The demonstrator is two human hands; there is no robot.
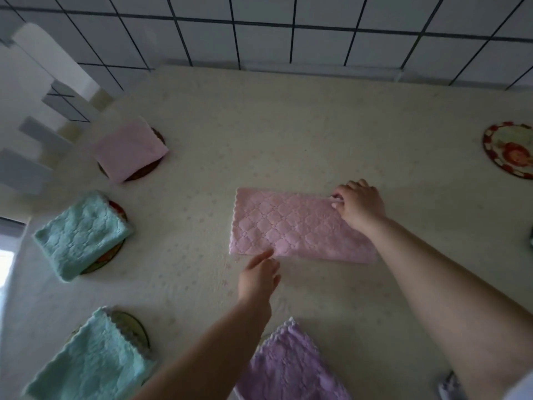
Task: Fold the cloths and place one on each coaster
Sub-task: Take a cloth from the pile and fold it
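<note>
Pinching pink cloth's (291, 226) far corner, right hand (359, 206); left hand (259, 277) released, fingertip at near edge; bare coaster (509, 150) right.

Bench (317, 134) under cream cloth cover with faint speckled pattern, back edge against tiled wall. Directly on it: pink quilted cloth (291, 226) flat at centre, folded to long rectangle. Left side: three coasters, each under folded cloth — far coaster (157, 166), middle coaster (116, 207), near coaster (134, 327). Right edge: bare round coaster (509, 150), red-and-white rim. Near edge: purple cloth (288, 368), what lies beneath it hidden.
</note>
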